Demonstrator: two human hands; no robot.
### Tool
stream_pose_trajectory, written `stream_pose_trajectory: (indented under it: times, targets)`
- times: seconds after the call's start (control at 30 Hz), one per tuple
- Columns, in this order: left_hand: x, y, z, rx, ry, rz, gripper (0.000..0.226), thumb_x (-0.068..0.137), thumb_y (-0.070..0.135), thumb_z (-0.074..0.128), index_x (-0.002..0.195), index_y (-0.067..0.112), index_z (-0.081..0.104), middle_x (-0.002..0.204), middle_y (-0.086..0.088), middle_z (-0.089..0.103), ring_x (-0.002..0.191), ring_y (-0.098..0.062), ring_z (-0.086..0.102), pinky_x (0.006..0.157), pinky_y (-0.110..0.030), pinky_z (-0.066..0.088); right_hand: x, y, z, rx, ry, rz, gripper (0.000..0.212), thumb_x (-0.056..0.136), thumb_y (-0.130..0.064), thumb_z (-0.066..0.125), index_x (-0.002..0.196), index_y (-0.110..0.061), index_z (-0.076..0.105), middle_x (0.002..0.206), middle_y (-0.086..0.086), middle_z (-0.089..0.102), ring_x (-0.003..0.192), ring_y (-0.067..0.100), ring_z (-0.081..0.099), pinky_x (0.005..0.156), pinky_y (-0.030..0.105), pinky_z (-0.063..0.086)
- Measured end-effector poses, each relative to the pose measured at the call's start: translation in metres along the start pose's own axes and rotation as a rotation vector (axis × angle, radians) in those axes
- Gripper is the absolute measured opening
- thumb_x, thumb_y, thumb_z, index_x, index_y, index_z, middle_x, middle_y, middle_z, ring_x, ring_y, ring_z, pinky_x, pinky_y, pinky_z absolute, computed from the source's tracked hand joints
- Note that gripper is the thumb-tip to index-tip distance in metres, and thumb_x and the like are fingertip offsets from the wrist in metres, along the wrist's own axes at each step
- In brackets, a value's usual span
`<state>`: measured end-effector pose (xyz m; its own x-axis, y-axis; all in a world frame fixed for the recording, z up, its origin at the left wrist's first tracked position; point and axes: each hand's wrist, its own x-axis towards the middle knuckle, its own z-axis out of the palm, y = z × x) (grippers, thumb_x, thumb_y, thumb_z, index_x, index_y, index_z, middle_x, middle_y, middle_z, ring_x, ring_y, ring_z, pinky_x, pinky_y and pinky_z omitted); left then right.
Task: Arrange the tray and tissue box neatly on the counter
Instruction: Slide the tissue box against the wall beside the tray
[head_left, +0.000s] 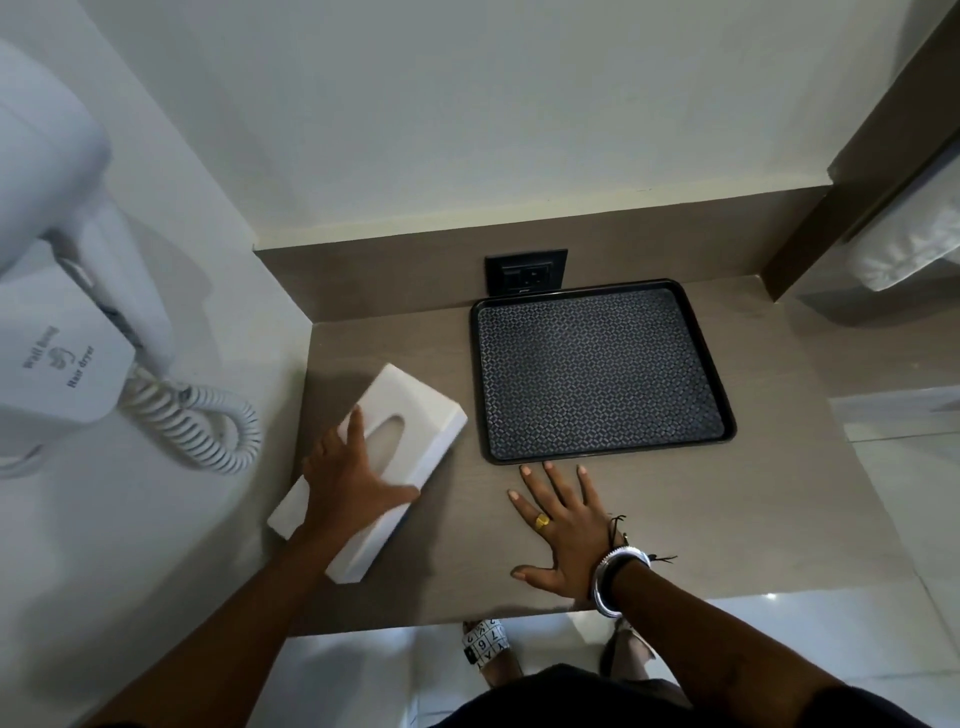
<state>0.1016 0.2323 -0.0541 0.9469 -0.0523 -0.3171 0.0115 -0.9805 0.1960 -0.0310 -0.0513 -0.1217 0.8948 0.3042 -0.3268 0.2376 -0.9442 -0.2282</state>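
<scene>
A black tray (602, 293) with a patterned mat inside lies against the back of the brown counter (727, 519), with nothing on it. To its left lies a white tissue box (410, 400), turned at an angle to the counter's edges. My left hand (348, 478) grips the box from above, fingers spread across its top and sides. My right hand (563, 525) rests flat on the counter with fingers apart, its fingertips just short of the tray's near rim.
A white wall-hung hair dryer (57, 332) with a coiled cord (202, 421) hangs on the left wall beside the box. A black power socket (525, 271) sits behind the tray. The counter's front edge is near my wrists, with tiled floor below.
</scene>
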Motion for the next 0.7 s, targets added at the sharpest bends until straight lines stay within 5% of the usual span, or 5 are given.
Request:
stream_pose_trajectory:
  times: [0.23, 0.4, 0.7]
  targets:
    - [0.069, 0.029, -0.019, -0.200, 0.083, -0.334, 0.133, 0.058, 0.069, 0.079, 0.156, 0.022, 0.002, 0.157, -0.023, 0.023, 0.144, -0.045, 0.027, 0.118, -0.061, 0.024, 0.002, 0.002, 0.004, 0.011, 0.028, 0.006, 0.096, 0.073, -0.086, 0.042, 0.151, -0.030, 0.032, 0.162, 0.005, 0.027, 0.148, 0.035, 0.024, 0.114, 0.067, 0.016]
    - [0.095, 0.030, -0.017, -0.212, 0.136, -0.452, 0.135, 0.053, 0.071, 0.079, 0.155, 0.018, 0.007, 0.153, -0.027, 0.026, 0.141, -0.046, 0.030, 0.116, -0.062, 0.025, 0.004, 0.002, 0.003, -0.019, 0.058, 0.003, 0.094, 0.073, -0.084, 0.045, 0.148, -0.028, 0.041, 0.158, 0.007, 0.036, 0.144, 0.036, 0.035, 0.111, 0.068, 0.027]
    - [0.086, 0.032, -0.007, -0.223, 0.260, -0.404, 0.128, 0.065, 0.081, 0.062, 0.156, 0.008, 0.008, 0.161, -0.026, 0.018, 0.149, -0.046, 0.019, 0.120, -0.063, 0.016, 0.005, 0.002, 0.002, -0.068, 0.023, 0.016, 0.094, 0.074, -0.084, 0.043, 0.149, -0.029, 0.038, 0.158, 0.008, 0.036, 0.142, 0.038, 0.037, 0.111, 0.064, 0.017]
